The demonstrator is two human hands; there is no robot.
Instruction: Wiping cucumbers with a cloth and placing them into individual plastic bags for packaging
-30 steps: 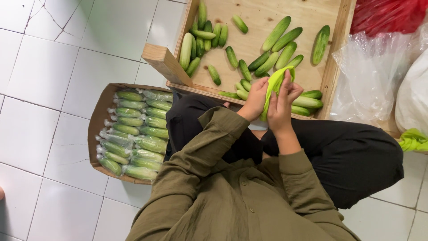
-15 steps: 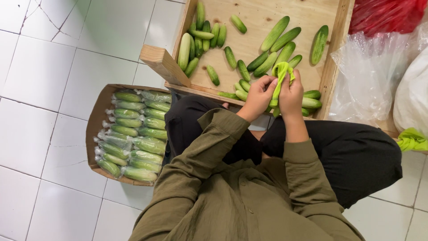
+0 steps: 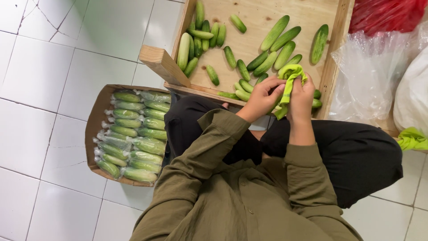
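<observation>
Both my hands meet over the near edge of a wooden crate that holds several loose green cucumbers. My left hand grips a cucumber that is almost fully hidden under a bright green cloth. My right hand is closed on that cloth, which is bunched over the cucumber's top end. A green tail hangs below my palms. More cucumbers lie just beside my left hand.
A cardboard box with several plastic-wrapped cucumbers sits on the white tiled floor by my left knee. Clear plastic bags, a red bag, a white sack and another green cloth lie to the right.
The cucumber was bare and upright between my hands. The green cloth has since been drawn over it, and my hands have closed round it.
</observation>
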